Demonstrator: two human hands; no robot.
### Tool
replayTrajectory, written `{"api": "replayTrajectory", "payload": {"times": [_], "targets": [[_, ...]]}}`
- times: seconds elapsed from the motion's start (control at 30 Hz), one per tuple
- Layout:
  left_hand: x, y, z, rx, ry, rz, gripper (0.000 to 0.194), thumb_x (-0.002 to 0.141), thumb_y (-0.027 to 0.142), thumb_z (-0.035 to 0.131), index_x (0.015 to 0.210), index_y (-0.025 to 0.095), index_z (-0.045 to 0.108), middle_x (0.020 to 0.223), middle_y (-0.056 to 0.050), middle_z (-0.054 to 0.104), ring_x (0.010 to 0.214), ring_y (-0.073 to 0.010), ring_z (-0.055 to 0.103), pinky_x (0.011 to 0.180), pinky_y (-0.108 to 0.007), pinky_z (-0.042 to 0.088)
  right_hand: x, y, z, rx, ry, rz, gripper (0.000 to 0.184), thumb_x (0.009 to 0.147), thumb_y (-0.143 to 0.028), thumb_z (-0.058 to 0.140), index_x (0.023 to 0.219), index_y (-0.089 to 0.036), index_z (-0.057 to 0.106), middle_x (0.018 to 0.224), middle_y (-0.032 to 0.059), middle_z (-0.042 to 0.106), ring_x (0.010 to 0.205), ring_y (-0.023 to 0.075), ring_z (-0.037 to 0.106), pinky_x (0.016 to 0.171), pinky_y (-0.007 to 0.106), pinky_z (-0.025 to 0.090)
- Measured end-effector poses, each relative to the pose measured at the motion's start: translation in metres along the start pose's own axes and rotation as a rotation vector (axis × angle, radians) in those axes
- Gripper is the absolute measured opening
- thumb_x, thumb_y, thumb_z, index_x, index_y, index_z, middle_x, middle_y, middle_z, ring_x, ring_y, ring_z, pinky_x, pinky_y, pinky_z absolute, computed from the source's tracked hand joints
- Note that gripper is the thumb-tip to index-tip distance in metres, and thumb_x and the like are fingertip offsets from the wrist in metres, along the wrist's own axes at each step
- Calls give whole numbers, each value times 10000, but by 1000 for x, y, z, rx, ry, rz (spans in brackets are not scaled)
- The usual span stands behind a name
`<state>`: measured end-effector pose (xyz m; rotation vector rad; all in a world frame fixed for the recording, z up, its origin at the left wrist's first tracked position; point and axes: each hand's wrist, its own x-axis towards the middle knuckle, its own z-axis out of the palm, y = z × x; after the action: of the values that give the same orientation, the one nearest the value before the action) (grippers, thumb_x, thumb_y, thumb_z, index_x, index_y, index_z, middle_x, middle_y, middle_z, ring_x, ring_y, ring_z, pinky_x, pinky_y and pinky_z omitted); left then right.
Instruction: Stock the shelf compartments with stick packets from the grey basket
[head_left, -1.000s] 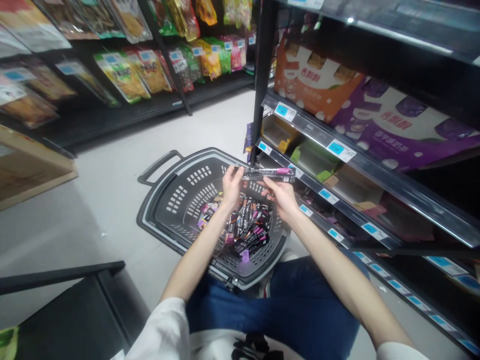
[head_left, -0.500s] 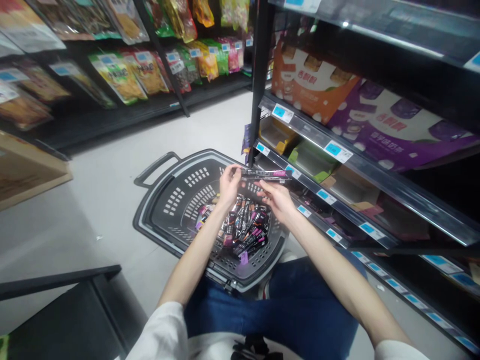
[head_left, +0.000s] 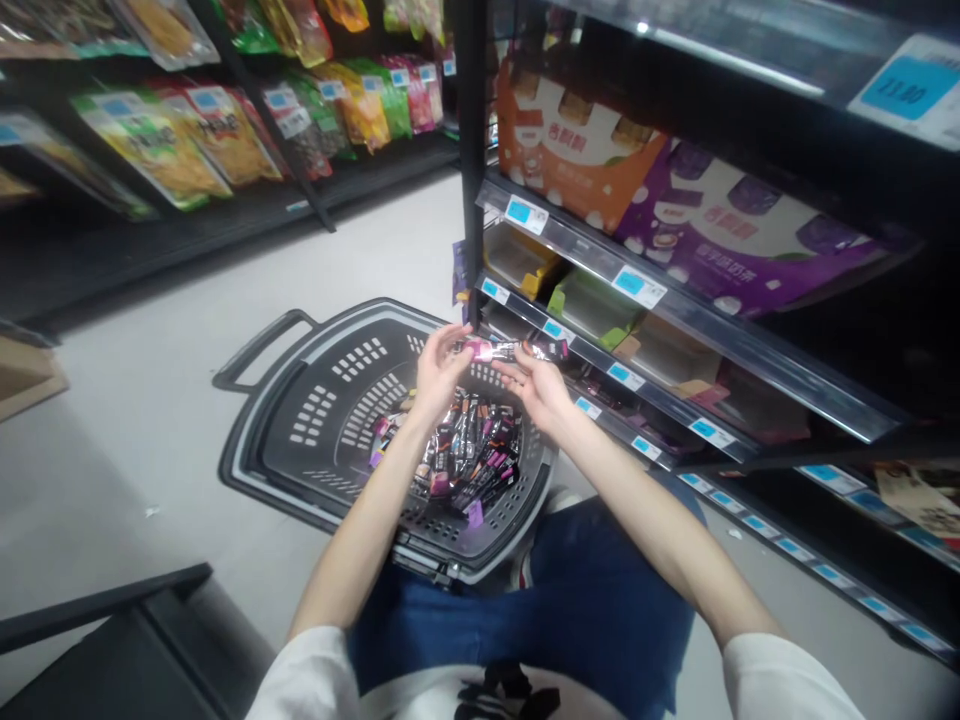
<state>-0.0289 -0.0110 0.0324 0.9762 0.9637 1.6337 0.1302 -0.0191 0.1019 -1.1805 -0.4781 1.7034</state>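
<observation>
Above the far right part of a dark shopping basket (head_left: 300,345), both my hands hold slim black-and-pink stick packets (head_left: 506,350). My left hand (head_left: 441,368) is closed around their left end, thumb on top. Near their right end my right hand (head_left: 536,385) grips them between thumb and fingers. How many packets are in my hands I cannot tell. Below, a heap of similar shiny stick packets (head_left: 480,440) lies on the basket floor, partly hidden by my left forearm. The basket stands on the floor before my knees, its handle folded out to the left.
To the right rises a shelf rack with price tags (head_left: 637,287), open yellow and green display boxes (head_left: 592,310) and large orange and purple drink cartons (head_left: 750,230). Bagged snacks (head_left: 154,145) hang along the back left. A black frame (head_left: 112,610) stands lower left, a cardboard box (head_left: 30,375) above it.
The view has shifted rightward. The packets in my hands have turned, so the pink end now shows at the left, and my right hand has closed on them.
</observation>
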Motion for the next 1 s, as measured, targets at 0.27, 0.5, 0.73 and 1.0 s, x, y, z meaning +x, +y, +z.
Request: {"api": "replayTrajectory", "payload": {"times": [0.27, 0.5, 0.73, 1.0], "targets": [[8, -1, -15, -12, 145, -47, 693, 541, 223, 939, 1141, 241, 590, 1242, -100, 705, 999, -208, 733, 714, -231, 583, -20, 15, 1, -1025, -425, -237, 222, 941, -258, 605, 1108, -180, 729, 1051, 75, 770, 819, 186, 758, 791, 322, 606], [3, 7, -5, -125, -25, -100, 604, 551, 201, 932, 1068, 217, 620, 1071, -58, 740, 995, -209, 747, 766, -255, 614, -17, 5, -8, -1795, -178, -749, 568, 975, -259, 486, 1533, -231, 385, 1584, 87, 445, 1106, 280, 693, 911, 433, 594], [3, 11, -9, -203, -139, -181, 481, 613, 151, 888, 1040, 215, 675, 1036, -51, 743, 995, -205, 746, 758, -255, 624, -16, -3, -9, -1944, -151, -742, 482, 1003, -323, 423, 1477, -233, 430, 1436, 89, 574, 998, 292, 709, 835, 429, 575], [-6, 16, -1, -206, -326, -222, 396, 709, 203, 831, 1080, 200, 691, 1067, -108, 777, 1038, -255, 743, 842, -354, 625, -12, -23, -26, -2061, -212, -734, 440, 981, -267, 398, 1408, -208, 484, 1398, 125, 553, 984, 282, 687, 806, 394, 544]]}}
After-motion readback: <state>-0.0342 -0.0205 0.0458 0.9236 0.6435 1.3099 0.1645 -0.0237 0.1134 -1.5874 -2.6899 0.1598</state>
